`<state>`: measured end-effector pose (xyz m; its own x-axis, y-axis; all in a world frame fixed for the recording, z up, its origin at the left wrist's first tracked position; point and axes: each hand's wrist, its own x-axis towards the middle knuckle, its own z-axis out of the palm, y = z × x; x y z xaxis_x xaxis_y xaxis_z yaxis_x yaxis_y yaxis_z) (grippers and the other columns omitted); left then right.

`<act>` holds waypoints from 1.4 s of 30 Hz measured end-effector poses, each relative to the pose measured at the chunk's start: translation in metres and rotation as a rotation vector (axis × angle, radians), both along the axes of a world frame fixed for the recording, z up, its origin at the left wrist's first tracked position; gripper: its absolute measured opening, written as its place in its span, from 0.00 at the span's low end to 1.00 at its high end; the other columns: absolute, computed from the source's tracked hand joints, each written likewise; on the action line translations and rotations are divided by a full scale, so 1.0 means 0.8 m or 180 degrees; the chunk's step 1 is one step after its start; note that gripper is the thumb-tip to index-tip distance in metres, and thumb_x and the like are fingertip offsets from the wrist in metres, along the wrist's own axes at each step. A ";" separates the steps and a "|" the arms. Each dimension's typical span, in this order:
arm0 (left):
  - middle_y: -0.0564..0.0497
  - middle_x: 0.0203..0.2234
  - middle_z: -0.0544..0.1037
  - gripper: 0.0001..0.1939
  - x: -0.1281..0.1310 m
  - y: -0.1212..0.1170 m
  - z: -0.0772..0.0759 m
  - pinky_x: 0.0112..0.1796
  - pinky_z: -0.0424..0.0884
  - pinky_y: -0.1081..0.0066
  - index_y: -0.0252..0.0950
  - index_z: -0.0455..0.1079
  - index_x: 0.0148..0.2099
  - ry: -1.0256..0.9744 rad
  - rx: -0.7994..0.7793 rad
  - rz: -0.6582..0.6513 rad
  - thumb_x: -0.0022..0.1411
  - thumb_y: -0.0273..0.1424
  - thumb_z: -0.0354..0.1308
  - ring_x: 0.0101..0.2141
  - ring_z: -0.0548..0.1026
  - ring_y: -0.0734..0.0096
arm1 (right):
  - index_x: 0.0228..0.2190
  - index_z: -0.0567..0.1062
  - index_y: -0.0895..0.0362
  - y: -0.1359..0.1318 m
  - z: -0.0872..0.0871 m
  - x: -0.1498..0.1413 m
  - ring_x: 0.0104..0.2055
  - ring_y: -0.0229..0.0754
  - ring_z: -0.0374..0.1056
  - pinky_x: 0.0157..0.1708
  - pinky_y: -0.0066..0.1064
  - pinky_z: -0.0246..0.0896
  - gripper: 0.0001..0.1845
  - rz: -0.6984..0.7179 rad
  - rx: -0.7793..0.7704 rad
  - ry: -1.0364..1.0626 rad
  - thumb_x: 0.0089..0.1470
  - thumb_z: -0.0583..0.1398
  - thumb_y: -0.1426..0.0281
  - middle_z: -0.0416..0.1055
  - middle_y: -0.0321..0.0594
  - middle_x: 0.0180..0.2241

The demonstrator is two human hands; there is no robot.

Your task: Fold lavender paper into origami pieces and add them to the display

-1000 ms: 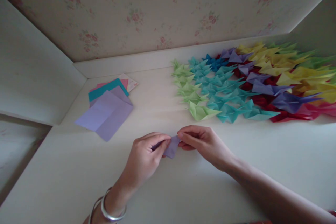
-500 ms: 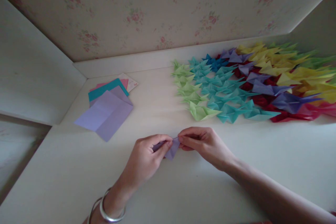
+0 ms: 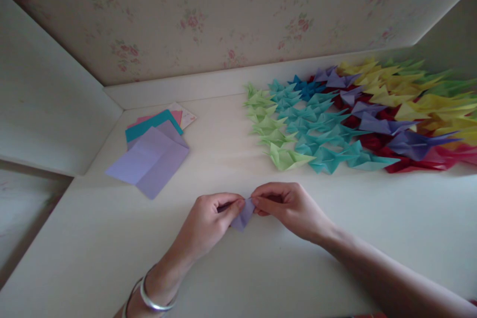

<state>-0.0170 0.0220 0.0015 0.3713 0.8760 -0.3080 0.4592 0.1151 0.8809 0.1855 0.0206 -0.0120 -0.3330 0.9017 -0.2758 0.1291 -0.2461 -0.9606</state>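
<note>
Between my two hands is a small folded piece of purple origami paper (image 3: 243, 217). My left hand (image 3: 210, 219) pinches its left side between thumb and forefinger. From the other side, my right hand (image 3: 279, 204) pinches its upper right edge, fingertips close to those of the left. A folded point hangs downward between the hands; the rest of the paper is partly hidden by the fingers. A silver bangle (image 3: 151, 300) circles my left wrist.
Creased purple sheets (image 3: 154, 159) lie at left, overlapping a teal sheet (image 3: 149, 126) and pink paper (image 3: 178, 115). Rows of folded paper cranes (image 3: 324, 126) in several colours cover the white table's (image 3: 298, 273) back right. A flowered wall (image 3: 208, 20) rises behind.
Both hands keep their pinch on the purple paper. They have shifted only slightly, and a little more of the hanging point shows. The sheets and cranes stay put.
</note>
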 end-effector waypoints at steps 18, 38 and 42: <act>0.54 0.30 0.84 0.10 0.005 -0.013 0.002 0.32 0.71 0.75 0.39 0.80 0.40 0.0200 0.0790 -0.0018 0.67 0.30 0.56 0.30 0.79 0.68 | 0.33 0.81 0.58 0.000 -0.001 -0.002 0.30 0.38 0.69 0.31 0.27 0.63 0.09 0.0017 -0.0008 -0.0071 0.54 0.64 0.65 0.77 0.37 0.28; 0.56 0.28 0.81 0.11 0.009 -0.014 0.001 0.32 0.67 0.77 0.40 0.78 0.38 0.0318 0.1354 -0.0079 0.69 0.27 0.54 0.27 0.76 0.75 | 0.35 0.81 0.57 0.002 0.003 0.003 0.30 0.38 0.65 0.32 0.28 0.59 0.12 0.0193 0.0107 -0.0110 0.58 0.58 0.67 0.70 0.35 0.26; 0.57 0.27 0.80 0.11 0.007 -0.010 0.002 0.30 0.66 0.78 0.40 0.78 0.38 0.0363 0.1028 -0.0094 0.69 0.29 0.55 0.26 0.75 0.75 | 0.45 0.80 0.58 -0.002 -0.001 -0.002 0.31 0.40 0.68 0.33 0.30 0.63 0.18 -0.0141 0.0068 -0.0140 0.56 0.58 0.66 0.74 0.37 0.27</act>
